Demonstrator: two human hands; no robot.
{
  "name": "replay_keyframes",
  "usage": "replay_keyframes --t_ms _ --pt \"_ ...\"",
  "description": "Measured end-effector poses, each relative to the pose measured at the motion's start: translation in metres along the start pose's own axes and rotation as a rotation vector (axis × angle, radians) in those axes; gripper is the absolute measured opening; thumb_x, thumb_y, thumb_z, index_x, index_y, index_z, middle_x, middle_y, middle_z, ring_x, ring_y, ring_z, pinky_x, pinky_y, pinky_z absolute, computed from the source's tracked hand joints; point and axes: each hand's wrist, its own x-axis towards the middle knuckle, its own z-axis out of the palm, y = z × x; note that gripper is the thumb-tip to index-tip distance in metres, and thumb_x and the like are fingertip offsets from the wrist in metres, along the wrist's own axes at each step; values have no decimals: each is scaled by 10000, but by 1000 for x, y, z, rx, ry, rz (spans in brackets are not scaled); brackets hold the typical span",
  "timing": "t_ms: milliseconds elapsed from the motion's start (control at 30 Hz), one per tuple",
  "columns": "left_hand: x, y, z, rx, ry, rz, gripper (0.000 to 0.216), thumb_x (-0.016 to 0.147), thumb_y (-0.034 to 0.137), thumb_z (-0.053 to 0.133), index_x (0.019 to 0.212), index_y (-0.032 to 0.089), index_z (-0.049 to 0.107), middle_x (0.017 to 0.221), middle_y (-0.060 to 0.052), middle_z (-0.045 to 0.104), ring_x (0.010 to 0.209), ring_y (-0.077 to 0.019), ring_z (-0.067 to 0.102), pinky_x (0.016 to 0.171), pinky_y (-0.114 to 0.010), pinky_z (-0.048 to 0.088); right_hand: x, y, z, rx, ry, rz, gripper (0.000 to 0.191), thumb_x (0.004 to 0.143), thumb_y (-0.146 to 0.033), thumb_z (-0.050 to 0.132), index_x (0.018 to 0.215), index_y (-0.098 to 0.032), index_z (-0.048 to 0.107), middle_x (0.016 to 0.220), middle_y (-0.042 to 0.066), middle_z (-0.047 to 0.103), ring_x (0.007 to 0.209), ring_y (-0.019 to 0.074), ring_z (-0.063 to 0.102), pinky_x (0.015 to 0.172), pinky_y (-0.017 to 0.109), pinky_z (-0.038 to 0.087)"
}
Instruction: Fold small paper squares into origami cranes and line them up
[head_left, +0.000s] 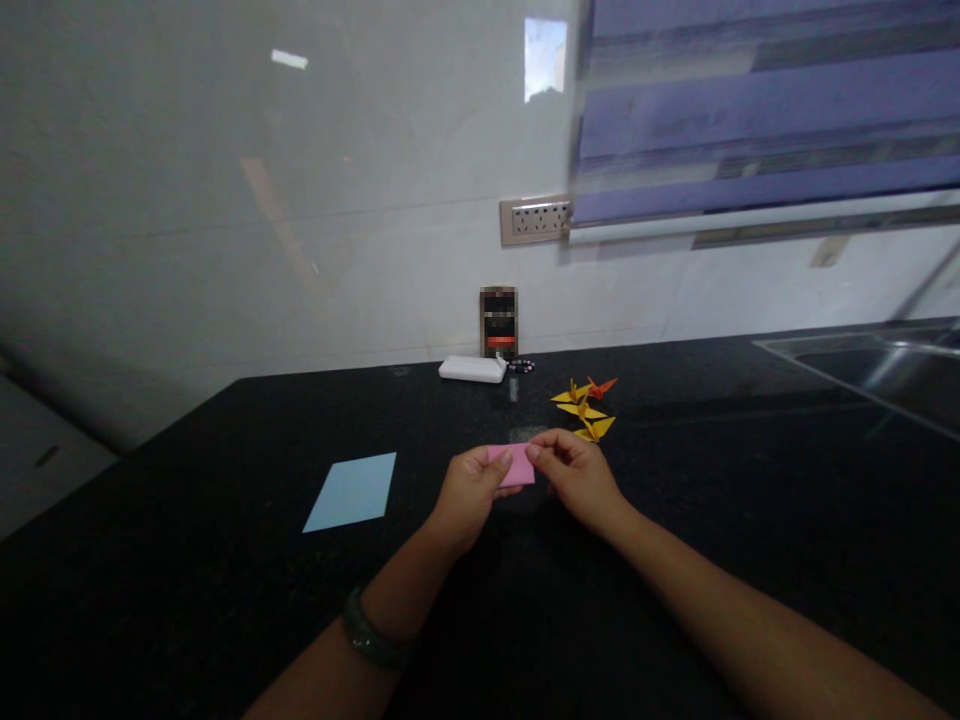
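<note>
A small folded pink paper [516, 467] is held just above the black countertop [225, 480], in the middle of the view. My left hand [469, 495] pinches its left edge with thumb and fingers closed. My right hand [574, 472] pinches its upper right corner, fingers curled. A dark band sits on my left wrist. Right behind my right hand lie several folded paper cranes [585, 408], yellow ones and an orange one.
A light blue paper sheet [352, 491] lies flat to the left of my hands. At the back wall stand a white flat box [472, 369] and a dark upright phone-like object [499, 323]. A wall socket [535, 220] is above. A steel sink [877, 365] is at the right.
</note>
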Motion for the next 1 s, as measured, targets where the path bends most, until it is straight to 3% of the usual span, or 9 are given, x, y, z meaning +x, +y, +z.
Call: replay_keyframes --t_ms 133,300,467,600,833,1000 --pt "-1 3 0 48 -1 -24 306 653 360 635 804 94 647 734 -80 656 660 -155 587 601 -264 456 1 1 -2 10 -20 49 217 683 -370 561 666 -158 520 525 -42 474 402 57 381 377 190 299" --pt "-2 6 0 207 17 26 258 601 361 665 629 105 645 536 -10 588 482 -94 480 486 -207 350 5 4 -6 -13 -49 60 210 671 -341 574 615 -154 499 488 -52 450 392 50 372 366 179 280" --pt "-2 8 -3 397 -9 42 225 607 336 653 578 113 648 466 9 535 452 -90 433 455 -207 293 4 0 -8 -23 -151 97 176 677 -301 572 612 -150 510 470 -55 446 399 54 374 374 180 269" --pt "0 9 -8 277 29 31 204 611 312 656 595 108 655 507 -1 557 483 -89 449 491 -209 317 3 0 -7 54 -144 43 217 709 -372 548 686 -159 514 527 -57 452 407 55 368 387 187 281" --pt "2 9 -10 -21 94 -64 194 575 282 693 574 102 622 509 -4 556 477 -80 479 492 -200 352 6 2 -12 -103 -163 -66 390 794 -476 409 654 -150 571 498 -42 400 421 76 389 411 208 306" --pt "3 10 -9 -127 95 -101 165 546 237 714 569 101 624 520 -14 581 489 -88 509 506 -204 377 7 5 -13 -110 -208 -91 385 804 -471 405 648 -153 554 517 -39 408 443 77 394 427 204 322"
